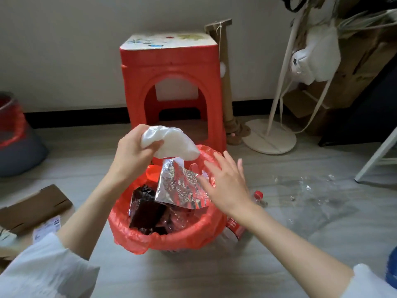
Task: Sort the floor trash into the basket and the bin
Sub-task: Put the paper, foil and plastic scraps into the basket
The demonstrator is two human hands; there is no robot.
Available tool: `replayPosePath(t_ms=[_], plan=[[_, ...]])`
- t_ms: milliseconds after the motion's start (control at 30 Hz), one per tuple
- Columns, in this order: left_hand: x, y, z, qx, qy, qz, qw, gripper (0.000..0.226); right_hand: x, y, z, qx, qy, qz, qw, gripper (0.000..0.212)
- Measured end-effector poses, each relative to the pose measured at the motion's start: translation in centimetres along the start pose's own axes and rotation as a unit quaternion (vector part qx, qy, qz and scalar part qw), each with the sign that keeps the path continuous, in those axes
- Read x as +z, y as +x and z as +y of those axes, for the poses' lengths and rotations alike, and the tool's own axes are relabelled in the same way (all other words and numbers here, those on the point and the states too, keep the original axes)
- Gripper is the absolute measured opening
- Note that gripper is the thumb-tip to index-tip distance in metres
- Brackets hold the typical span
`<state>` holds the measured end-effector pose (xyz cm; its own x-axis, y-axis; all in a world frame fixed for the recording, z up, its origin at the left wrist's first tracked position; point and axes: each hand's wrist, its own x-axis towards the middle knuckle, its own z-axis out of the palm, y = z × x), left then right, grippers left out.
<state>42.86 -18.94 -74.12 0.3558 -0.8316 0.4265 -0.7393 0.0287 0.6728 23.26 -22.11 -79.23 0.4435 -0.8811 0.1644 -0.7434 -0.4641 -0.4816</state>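
Left hand [131, 151] closed around a crumpled white plastic bag [171, 143], held above the far rim of the red-lined basket [171, 235]. Just under that grip, a creased silver foil wrapper [182, 186] standing tilted among dark wrappers [146, 209] inside the liner. Right of the grip, right hand [227, 186] spread flat, fingers apart, over the near-right rim, touching or nearly touching the foil. Beyond the grip, a red stool [171, 78]. Right of the basket, a red-capped bottle [255, 196] and clear plastic film [311, 194] on the floor. Left of it, flattened cardboard [36, 207].
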Motion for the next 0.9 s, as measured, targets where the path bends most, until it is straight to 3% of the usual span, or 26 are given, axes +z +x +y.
replayPosePath(t_ms=[67, 133, 233, 367, 467, 567, 633, 733, 800, 900], plan=[[1.7, 0.4, -0.3, 0.071, 0.036, -0.02, 0.997, 0.021, 1.8, 0.2, 0.5, 0.054, -0.05, -0.051, 0.996, 0.068], [4.3, 0.4, -0.7, 0.151, 0.081, -0.1, 0.98, 0.028, 3.1, 0.3, 0.9, 0.121, -0.01, -0.083, 0.989, 0.077], [7.7, 0.0, -2.9, 0.217, 0.203, -0.246, 0.923, 0.041, 4.0, 0.4, 1.3, 0.169, 0.045, -0.098, 0.98, 0.082], [8.6, -0.8, -4.7, 0.102, 0.329, -0.39, 0.854, 0.037, 4.1, 0.1, 0.9, 0.176, 0.067, -0.103, 0.977, 0.078], [9.0, 0.5, -4.5, 0.067, 0.356, -0.468, 0.806, 0.032, 4.1, 0.2, 0.8, 0.172, 0.065, -0.1, 0.978, 0.075], [9.9, 3.0, -4.7, 0.023, 0.381, -0.552, 0.742, 0.043, 4.2, 0.0, 1.0, 0.165, 0.06, -0.103, 0.979, 0.077], [10.5, 3.8, -4.9, 0.007, 0.376, -0.535, 0.757, 0.047, 4.2, -0.1, 1.0, 0.164, 0.058, -0.109, 0.979, 0.079], [11.0, 3.3, -5.2, 0.003, 0.295, -0.378, 0.878, 0.044, 4.2, 0.2, 0.7, 0.166, 0.061, -0.102, 0.979, 0.082], [11.2, 1.8, -5.7, 0.069, 0.275, -0.25, 0.926, 0.044, 4.2, 0.4, 0.7, 0.162, 0.063, -0.101, 0.98, 0.082], [12.5, 0.0, -7.4, 0.19, 0.359, -0.158, 0.9, 0.037, 4.2, 0.4, 0.9, 0.157, 0.063, -0.106, 0.98, 0.083]])
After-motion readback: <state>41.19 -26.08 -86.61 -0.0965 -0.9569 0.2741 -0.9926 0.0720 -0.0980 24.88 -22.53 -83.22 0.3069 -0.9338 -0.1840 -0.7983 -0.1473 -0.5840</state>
